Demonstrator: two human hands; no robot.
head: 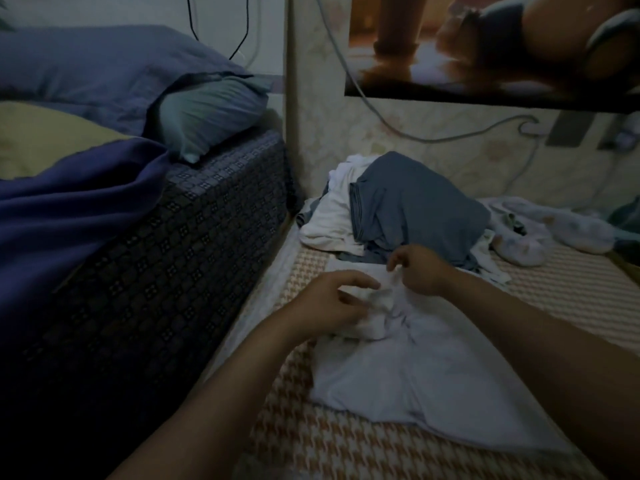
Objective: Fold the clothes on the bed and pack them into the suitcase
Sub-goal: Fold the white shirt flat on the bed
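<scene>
A white garment (398, 368) lies crumpled on the checked bed cover (332, 445) in front of me. My left hand (329, 303) grips a bunched fold at its far end. My right hand (420, 268) pinches the same edge just to the right, fingers curled on the cloth. Behind the hands sits a pile of clothes: a grey-blue garment (412, 206) on top of white ones (332, 216). No suitcase is in view.
A raised mattress with a dark patterned side (173, 271) stands on the left, with blue bedding (69, 216) and a pillow (211, 116) on it. Pale printed clothes (561, 230) lie at the right. Cables hang on the wall behind, below a poster (485, 46).
</scene>
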